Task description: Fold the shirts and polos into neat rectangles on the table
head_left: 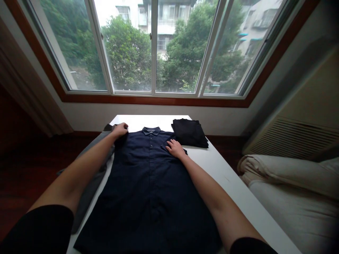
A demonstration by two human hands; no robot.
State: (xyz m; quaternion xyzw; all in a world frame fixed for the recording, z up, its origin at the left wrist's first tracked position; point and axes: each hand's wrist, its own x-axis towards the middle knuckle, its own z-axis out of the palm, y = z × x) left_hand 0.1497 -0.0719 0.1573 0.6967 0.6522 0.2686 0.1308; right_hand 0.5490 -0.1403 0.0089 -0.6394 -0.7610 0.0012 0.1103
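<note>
A dark navy button-up shirt [150, 176] lies front side up and spread out, its collar at the far end and its hem towards me. My left hand [121, 129] is at the shirt's left shoulder, fingers bent together on the edge of the sleeve; the fingertips are partly hidden. On the other side, my right hand [176, 148] rests flat on the short sleeve, which is folded inward over the shirt's chest, with its fingers apart.
The shirt lies on a white table [225, 173]. Folded black cloth [189, 132] is stacked at the far right corner. Grey clothing [90, 187] hangs over the left edge. A cream cushioned seat [293, 197] stands to the right, and a window [153, 46] is beyond the table.
</note>
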